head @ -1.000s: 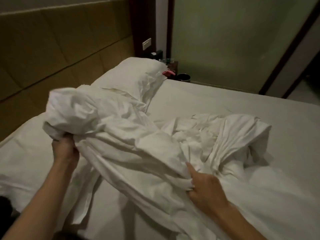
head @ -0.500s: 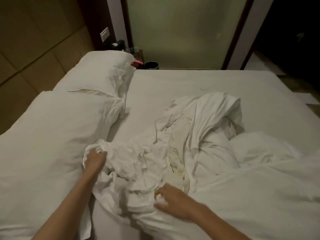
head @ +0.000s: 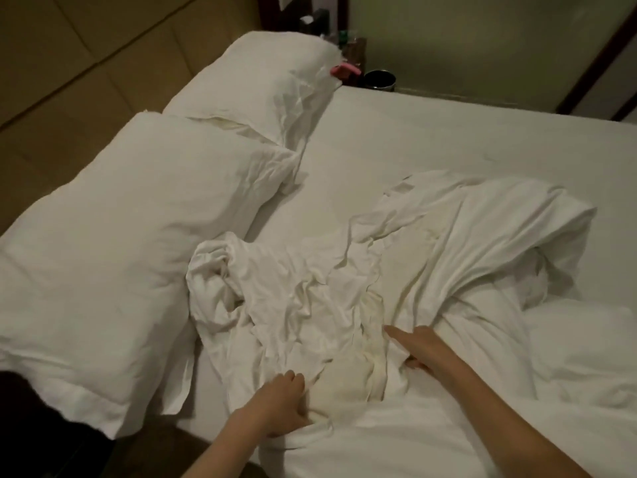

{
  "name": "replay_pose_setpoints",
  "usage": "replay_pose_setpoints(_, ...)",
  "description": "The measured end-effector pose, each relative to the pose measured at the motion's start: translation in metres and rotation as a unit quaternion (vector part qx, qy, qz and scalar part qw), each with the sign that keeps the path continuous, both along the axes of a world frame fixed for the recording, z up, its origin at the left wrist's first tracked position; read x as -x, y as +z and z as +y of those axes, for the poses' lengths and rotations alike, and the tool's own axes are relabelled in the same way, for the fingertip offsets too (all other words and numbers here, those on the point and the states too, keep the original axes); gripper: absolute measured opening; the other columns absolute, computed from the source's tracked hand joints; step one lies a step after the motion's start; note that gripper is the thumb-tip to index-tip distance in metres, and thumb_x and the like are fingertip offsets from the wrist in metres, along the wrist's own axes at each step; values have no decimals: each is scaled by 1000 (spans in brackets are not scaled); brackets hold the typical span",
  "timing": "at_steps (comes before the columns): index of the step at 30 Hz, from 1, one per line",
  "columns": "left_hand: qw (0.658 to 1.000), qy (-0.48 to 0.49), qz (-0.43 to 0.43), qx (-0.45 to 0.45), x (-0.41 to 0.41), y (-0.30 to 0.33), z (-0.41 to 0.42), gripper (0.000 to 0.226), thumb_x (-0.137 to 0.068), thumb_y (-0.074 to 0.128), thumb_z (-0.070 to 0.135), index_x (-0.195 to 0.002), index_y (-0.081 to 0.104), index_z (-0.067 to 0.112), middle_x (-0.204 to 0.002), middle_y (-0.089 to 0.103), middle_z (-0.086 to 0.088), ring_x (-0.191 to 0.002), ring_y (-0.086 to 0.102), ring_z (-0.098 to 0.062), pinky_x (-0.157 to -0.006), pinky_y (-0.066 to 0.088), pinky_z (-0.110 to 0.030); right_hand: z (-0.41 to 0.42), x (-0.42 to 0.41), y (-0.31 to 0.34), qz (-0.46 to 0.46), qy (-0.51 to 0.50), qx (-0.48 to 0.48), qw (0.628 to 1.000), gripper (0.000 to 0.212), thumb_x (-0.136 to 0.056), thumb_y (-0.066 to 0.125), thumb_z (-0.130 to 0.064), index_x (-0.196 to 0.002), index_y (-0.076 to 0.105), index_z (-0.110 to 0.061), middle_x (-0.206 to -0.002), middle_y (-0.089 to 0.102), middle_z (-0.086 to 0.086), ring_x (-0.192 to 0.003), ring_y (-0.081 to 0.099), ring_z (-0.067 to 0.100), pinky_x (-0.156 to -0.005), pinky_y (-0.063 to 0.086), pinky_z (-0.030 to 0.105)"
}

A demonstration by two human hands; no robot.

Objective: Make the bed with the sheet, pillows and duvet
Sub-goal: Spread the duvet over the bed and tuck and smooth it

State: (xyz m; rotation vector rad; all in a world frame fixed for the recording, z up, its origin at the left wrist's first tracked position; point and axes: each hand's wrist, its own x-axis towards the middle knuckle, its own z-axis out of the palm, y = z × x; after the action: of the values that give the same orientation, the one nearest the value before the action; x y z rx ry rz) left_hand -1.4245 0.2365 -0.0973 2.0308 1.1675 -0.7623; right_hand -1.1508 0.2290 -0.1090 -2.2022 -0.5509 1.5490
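Both hands are on the crumpled white cloth duvet. The left hand grips a fold in curled fingers; the right hand pinches cloth under its thumb, pointer finger straight.

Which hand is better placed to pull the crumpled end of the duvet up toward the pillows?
Probably the left hand: it already grips the crumpled duvet on the side of the near pillow. The right hand lies farther from the pillows.

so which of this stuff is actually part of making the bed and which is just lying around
Part of the job:
- duvet, bunched up, left hand gripping it, right hand on it
- near pillow
- far pillow
- fitted sheet

Just lying about:
- pink item by the far pillow
- dark cup beside the bed
- bedside clutter, too dim to identify
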Motion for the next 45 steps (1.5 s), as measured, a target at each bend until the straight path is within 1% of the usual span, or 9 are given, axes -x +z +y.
replay_pose_setpoints(8,992,102,-57,38,52,2,25,31,-89,54,42,-113,46,23,-116,54,1,-107,51,-19,-90,37,-31,47,34,-37,-117,0,-23,993,49,-95,49,-36,-123,54,4,-112,64,21,-102,62,36,-90,51,42)
replay_pose_setpoints(14,936,221,-270,-49,91,22,89,13,-83,56,33,-81,53,21,-75,57,5,-71,53,-10,-69,43,-30,41,37,15,27,-366,-214,905,36,-97,51,-35,-120,57,-8,-101,63,10,-96,61,28,-68,49,29)
replay_pose_setpoints(18,916,221,-335,-14,88,31,80,21,-91,55,32,-73,46,26,-68,51,7,-61,47,-6,-61,35,-26,-4,99,28,-5,-292,-67,954,86,-56,77,-67,-113,55,-7,-104,61,8,-93,61,26,-77,52,36)
replay_pose_setpoints(21,905,241,-347,41,76,36,67,32,-95,51,28,-66,37,26,-57,40,11,-55,38,-3,-58,30,-23,-41,138,30,49,-233,60,969,95,-75,73,-52,-144,30,-2,-137,47,13,-121,50,30,-90,42,31)
replay_pose_setpoints(25,859,233,-398,222,67,64,65,23,-99,46,26,-105,64,38,-89,70,15,-92,63,1,-79,43,-9,-50,151,21,7,-176,35,984,57,-83,72,-24,-129,49,1,-110,59,12,-93,55,24,-67,47,27)
replay_pose_setpoints(28,794,267,-444,319,74,69,72,43,-96,52,34,-137,41,40,-126,62,11,-121,54,-6,-101,41,-29,-39,154,23,5,-211,-38,977,49,-71,74,-19,-110,62,8,-93,65,13,-85,61,27,-77,50,36)
replay_pose_setpoints(35,932,85,-278,216,66,47,49,140,-53,83,55,-146,-18,34,-143,-1,23,-136,5,1,-117,17,-28,-37,182,47,83,-85,-135,984,42,-80,65,-18,-122,61,-16,-111,69,-2,-104,64,16,-97,50,38)
replay_pose_setpoints(41,924,198,-325,-23,41,39,31,23,-82,59,27,-102,48,27,-98,63,8,-93,61,-14,-81,49,-35,-36,161,57,134,-56,-88,986,102,-69,46,-85,-150,27,-25,-150,32,-9,-138,32,12,-115,26,31)
replay_pose_setpoints(45,911,64,-370,-171,48,68,38,13,-79,44,40,-77,44,28,-72,57,13,-66,54,-9,-59,42,-32,-19,109,52,161,-244,-78,953,104,-58,66,-80,-143,34,-30,-144,45,-1,-128,46,27,-106,38,47)
